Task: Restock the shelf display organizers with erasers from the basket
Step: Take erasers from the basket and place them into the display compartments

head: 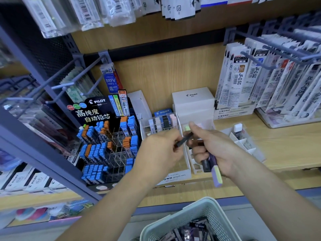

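Note:
My left hand (pixel 161 150) pinches one end of a dark stick eraser (pixel 185 139) whose other end lies at the fingertips of my right hand (pixel 213 146). The right hand also grips a bundle of stick erasers (pixel 212 166), dark, purple and pale yellow, which pokes out below the palm. Both hands hover over the white display organizer (pixel 186 163) on the wooden shelf. Behind them a clear organizer (pixel 160 123) holds several upright erasers. The pale green basket (pixel 191 216) with more dark erasers sits at the bottom edge.
A black Pilot lead display (pixel 107 141) stands to the left. White Pilot boxes (pixel 192 101) are stacked at the back. A divided white tray (pixel 243 141) lies to the right. Metal hooks (pixel 278 51) with hanging refill packs jut out above on both sides.

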Demonstrator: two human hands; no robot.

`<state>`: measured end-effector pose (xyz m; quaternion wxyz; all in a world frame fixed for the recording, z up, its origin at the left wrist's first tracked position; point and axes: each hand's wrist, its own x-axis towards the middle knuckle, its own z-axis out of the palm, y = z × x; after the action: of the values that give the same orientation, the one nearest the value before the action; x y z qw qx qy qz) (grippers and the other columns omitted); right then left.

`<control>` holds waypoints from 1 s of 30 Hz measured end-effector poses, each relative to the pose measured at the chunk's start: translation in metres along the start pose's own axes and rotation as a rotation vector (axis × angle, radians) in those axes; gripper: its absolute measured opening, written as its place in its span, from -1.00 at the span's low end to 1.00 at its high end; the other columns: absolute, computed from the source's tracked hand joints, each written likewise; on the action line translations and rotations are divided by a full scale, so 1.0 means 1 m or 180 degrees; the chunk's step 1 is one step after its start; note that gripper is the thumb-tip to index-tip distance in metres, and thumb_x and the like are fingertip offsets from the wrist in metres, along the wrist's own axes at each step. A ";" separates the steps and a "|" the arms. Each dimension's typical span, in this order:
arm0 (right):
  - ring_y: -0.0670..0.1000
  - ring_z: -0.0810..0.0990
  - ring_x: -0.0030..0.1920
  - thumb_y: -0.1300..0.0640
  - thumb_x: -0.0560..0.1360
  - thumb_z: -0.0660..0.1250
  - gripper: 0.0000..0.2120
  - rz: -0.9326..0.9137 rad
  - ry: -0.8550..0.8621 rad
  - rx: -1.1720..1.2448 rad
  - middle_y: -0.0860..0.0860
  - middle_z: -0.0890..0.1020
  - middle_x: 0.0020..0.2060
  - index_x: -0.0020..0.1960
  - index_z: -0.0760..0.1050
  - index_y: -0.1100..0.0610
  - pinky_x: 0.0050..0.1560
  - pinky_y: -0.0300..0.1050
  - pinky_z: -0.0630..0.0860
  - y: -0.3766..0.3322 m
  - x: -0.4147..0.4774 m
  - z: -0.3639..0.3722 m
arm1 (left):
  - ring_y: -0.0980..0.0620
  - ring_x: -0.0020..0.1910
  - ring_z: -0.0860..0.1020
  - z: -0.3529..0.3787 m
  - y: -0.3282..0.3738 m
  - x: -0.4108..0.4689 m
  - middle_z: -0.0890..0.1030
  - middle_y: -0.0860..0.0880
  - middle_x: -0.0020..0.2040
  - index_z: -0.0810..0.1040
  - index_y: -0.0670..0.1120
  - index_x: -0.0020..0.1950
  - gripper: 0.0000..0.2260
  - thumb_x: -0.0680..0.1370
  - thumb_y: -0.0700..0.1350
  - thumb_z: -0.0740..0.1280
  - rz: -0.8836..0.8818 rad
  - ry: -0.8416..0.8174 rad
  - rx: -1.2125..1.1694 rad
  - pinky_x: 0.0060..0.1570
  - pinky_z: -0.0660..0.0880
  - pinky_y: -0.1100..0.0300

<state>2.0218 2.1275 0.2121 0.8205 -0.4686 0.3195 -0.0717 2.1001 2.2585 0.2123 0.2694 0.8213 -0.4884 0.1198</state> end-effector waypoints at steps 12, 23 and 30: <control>-0.14 0.24 -0.56 0.31 0.40 0.44 -0.71 -0.0658 -0.0145 -0.0133 0.02 0.48 -0.43 0.11 0.57 0.17 -0.57 -0.32 0.18 -0.002 -0.001 0.008 | 0.02 -0.30 0.56 -0.021 -0.004 0.011 0.60 -0.08 -0.27 0.62 -0.12 0.12 -0.80 0.52 -0.15 0.34 -0.1765 -0.0756 -0.3343 -0.23 0.56 0.20; -0.15 0.28 -0.54 0.18 0.45 0.43 -0.87 -0.0402 -0.0618 -0.0712 0.11 0.55 -0.31 -0.02 0.59 0.18 -0.56 -0.33 0.21 -0.001 -0.005 0.009 | 0.02 -0.29 0.63 -0.031 -0.028 0.016 0.66 -0.08 -0.27 0.64 -0.17 -0.05 -0.82 0.37 -0.31 0.46 -0.1750 -0.0608 -0.3165 -0.22 0.58 0.20; -0.12 0.32 -0.51 0.25 0.43 0.46 -0.95 -0.0629 -0.0135 -0.0492 0.04 0.58 -0.41 -0.17 0.60 0.20 -0.58 -0.33 0.24 -0.001 0.001 0.008 | -0.01 -0.29 0.62 -0.033 -0.034 0.014 0.66 -0.15 -0.29 0.60 -0.21 -0.17 -0.91 0.40 -0.33 0.46 -0.1821 -0.1009 -0.2742 -0.18 0.58 0.18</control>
<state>2.0271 2.1325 0.2152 0.7774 -0.5610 0.2590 -0.1175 2.1384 2.2793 0.2351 0.5267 0.7447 -0.2848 -0.2947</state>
